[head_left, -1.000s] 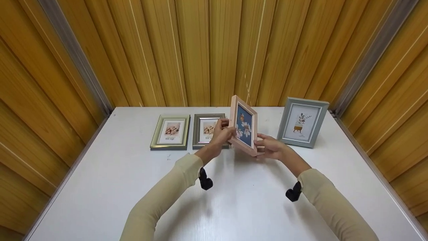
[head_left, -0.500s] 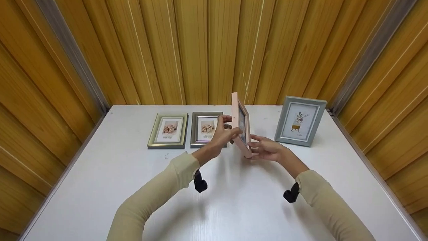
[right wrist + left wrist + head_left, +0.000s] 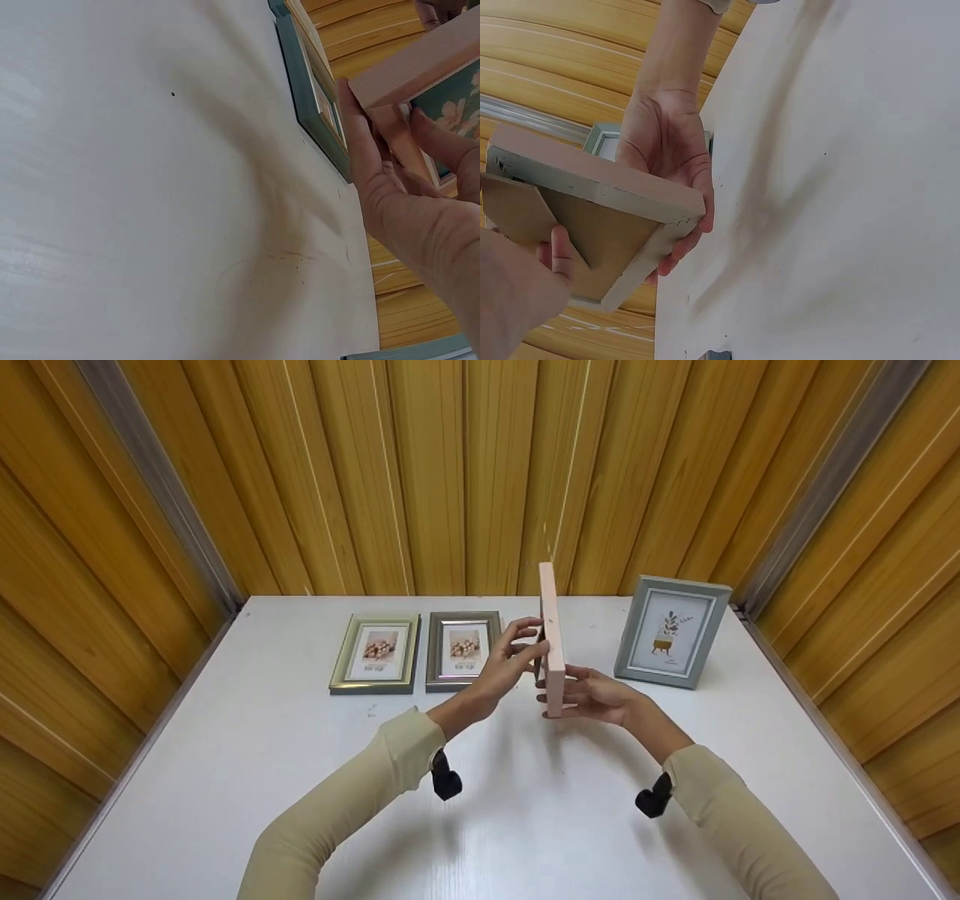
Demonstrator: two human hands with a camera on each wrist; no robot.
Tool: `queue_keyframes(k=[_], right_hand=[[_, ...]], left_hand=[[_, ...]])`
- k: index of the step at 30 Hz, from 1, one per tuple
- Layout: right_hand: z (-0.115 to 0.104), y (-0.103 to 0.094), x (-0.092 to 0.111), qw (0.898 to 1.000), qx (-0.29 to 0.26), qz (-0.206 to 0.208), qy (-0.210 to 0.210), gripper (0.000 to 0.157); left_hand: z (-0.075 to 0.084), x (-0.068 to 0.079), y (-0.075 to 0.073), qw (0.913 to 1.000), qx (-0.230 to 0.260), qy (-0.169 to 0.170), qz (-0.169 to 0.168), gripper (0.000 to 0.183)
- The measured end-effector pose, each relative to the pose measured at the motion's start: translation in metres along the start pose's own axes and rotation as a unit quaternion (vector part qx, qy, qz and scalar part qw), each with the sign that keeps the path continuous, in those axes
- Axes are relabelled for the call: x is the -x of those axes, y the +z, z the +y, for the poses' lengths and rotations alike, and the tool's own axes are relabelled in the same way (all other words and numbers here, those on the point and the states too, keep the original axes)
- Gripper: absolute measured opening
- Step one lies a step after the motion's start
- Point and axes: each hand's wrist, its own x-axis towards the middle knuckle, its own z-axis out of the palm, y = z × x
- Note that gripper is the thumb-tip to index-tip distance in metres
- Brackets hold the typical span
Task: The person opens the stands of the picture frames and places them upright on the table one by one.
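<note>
A pink photo frame (image 3: 551,637) is held up off the white table, its side edge towards the head camera. My right hand (image 3: 600,697) grips its lower part, with the thumb on the front beside the flower picture (image 3: 454,112) in the right wrist view. My left hand (image 3: 499,664) holds it from the back side, thumb near the edge. In the left wrist view, the brown back shows a stand flap (image 3: 525,214) tilted out from it, with fingers of my left hand (image 3: 517,292) on the flap.
Two photo frames, one light green-gold (image 3: 375,652) and one dark grey (image 3: 463,651), lie flat left of my hands. A grey-green frame (image 3: 673,631) stands upright on the right. Yellow wooden panels (image 3: 435,472) wall the white table (image 3: 480,825) at the back and sides.
The pink frame has turned from showing its flower picture to showing its side edge. My left hand's fingers have shifted onto its back. The other frames stay in place.
</note>
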Motion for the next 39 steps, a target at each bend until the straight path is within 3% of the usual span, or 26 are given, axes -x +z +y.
queue_keyframes(k=[6, 12, 21, 30, 39], right_hand=[[0.004, 0.000, -0.001, 1.000, 0.004, -0.019, -0.007, 0.060], [0.005, -0.001, -0.002, 1.000, 0.008, -0.022, -0.013, 0.052], [0.007, 0.000, -0.005, 1.000, 0.001, -0.014, -0.011, 0.050], [0.006, 0.000, -0.008, 1.000, 0.010, -0.010, -0.007, 0.063], [0.009, -0.001, -0.012, 1.000, 0.000, -0.017, -0.013, 0.063]], left_hand=[[-0.003, 0.006, -0.004, 0.9984, -0.030, 0.014, -0.045, 0.052], [-0.008, 0.008, -0.009, 0.9968, -0.049, 0.020, -0.059, 0.058], [-0.008, 0.010, -0.012, 0.9990, -0.026, -0.015, -0.033, 0.053], [-0.010, 0.008, -0.018, 0.9994, -0.025, -0.009, -0.020, 0.045], [-0.013, 0.007, -0.032, 0.9998, -0.015, 0.008, -0.004, 0.040]])
